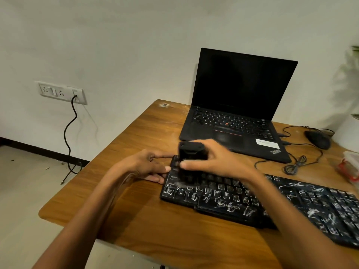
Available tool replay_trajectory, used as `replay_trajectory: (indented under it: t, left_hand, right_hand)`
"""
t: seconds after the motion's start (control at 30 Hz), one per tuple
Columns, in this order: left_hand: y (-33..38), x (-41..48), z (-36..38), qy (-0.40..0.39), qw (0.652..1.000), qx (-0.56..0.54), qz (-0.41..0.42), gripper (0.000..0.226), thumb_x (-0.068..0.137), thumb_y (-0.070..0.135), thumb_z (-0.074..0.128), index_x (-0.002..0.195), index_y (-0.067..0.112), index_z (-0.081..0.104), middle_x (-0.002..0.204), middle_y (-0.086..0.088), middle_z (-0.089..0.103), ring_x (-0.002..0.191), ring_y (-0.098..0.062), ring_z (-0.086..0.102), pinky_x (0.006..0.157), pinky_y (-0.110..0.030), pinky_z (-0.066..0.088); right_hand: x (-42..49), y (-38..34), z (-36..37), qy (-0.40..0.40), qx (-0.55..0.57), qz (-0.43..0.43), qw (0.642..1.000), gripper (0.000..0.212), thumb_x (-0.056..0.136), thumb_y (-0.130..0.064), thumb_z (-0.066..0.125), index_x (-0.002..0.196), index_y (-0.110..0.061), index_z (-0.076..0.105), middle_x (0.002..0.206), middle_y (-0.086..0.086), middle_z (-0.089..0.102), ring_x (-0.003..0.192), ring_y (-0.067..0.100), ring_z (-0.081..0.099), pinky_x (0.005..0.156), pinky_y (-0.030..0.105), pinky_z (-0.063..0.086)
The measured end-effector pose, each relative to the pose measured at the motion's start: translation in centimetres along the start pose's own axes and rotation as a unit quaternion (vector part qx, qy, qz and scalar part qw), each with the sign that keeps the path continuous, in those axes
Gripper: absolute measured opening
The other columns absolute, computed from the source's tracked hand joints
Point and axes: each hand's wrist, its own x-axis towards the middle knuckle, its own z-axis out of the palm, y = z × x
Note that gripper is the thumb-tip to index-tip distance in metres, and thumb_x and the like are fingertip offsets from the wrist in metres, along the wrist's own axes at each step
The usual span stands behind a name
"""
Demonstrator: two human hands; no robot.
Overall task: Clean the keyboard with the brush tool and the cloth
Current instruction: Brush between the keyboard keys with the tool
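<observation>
From the head camera, one black keyboard [252, 200] lay on the wooden table [136, 220]. Its long axis ran from the middle of the desk out toward the lower right, with the space-bar edge facing the person and white smears all over the keys. A single black brush tool [191, 160] stood upright with its lower end down on the keys at the keyboard's left end, blurred. The right hand [217, 160] grasped it, thumb across the near face and fingers wrapped round the far side. The left hand [147, 166] lay with its fingers straight against the keyboard's left edge, grasping nothing. Behind sat one open laptop [242, 84] with a dark screen, and one mouse [318, 139] to its right.
</observation>
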Motion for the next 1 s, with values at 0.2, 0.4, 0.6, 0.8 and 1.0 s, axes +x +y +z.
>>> replay_trajectory:
  t: [0.2,0.4,0.6,0.8,1.0]
  left_hand:
    - [0.0,0.2,-0.3,-0.002,1.0,0.012,-0.006,0.035,0.081,-0.004,0.058,0.098,0.027,0.061,0.079,-0.009,0.068,0.057,-0.013,0.067,0.048,-0.016,0.052]
    - [0.2,-0.1,0.1,0.011,1.0,0.028,-0.004,0.047,0.082,0.001,0.059,0.12,0.028,0.055,0.077,-0.008,0.069,0.055,-0.01,0.065,0.048,-0.015,0.052]
    - [-1.5,-1.8,1.1,0.064,0.995,0.064,0.039,0.049,0.083,0.01,0.061,0.129,0.019,0.048,0.062,-0.001,0.066,0.051,-0.008,0.06,0.05,-0.016,0.05]
    - [-2.2,-2.7,1.3,0.053,0.997,0.043,0.038,0.03,0.084,0.01,0.059,0.11,0.025,0.059,0.065,-0.003,0.07,0.054,-0.007,0.064,0.05,-0.013,0.05]
    - [-2.2,-2.4,1.0,0.04,0.998,0.044,0.029,0.029,0.084,0.01,0.059,0.107,0.028,0.058,0.065,-0.004,0.071,0.054,-0.008,0.064,0.048,-0.013,0.049]
  right_hand:
    - [0.7,-1.1,-0.2,0.009,-0.001,-0.051,0.999,0.025,0.079,-0.032,0.07,0.087,-0.011,0.061,0.083,0.012,0.064,0.076,0.026,0.061,0.067,0.039,0.049]
    - [-1.0,0.3,-0.8,0.003,-0.007,0.004,1.0,0.031,0.076,-0.038,0.07,0.086,-0.011,0.061,0.082,0.007,0.066,0.077,0.024,0.064,0.068,0.037,0.051]
    - [-3.1,1.4,-2.8,0.112,0.081,-0.006,0.99,0.044,0.071,-0.04,0.073,0.097,-0.006,0.061,0.092,0.014,0.067,0.086,0.019,0.066,0.076,0.035,0.054]
    - [-1.3,2.0,0.7,0.139,0.096,0.01,0.986,0.03,0.073,-0.038,0.072,0.087,-0.014,0.06,0.082,-0.001,0.065,0.082,0.018,0.065,0.073,0.03,0.051]
    - [0.6,0.8,1.1,0.112,0.064,-0.008,0.992,0.024,0.074,-0.035,0.072,0.082,-0.017,0.059,0.078,-0.004,0.063,0.076,0.012,0.063,0.069,0.025,0.049]
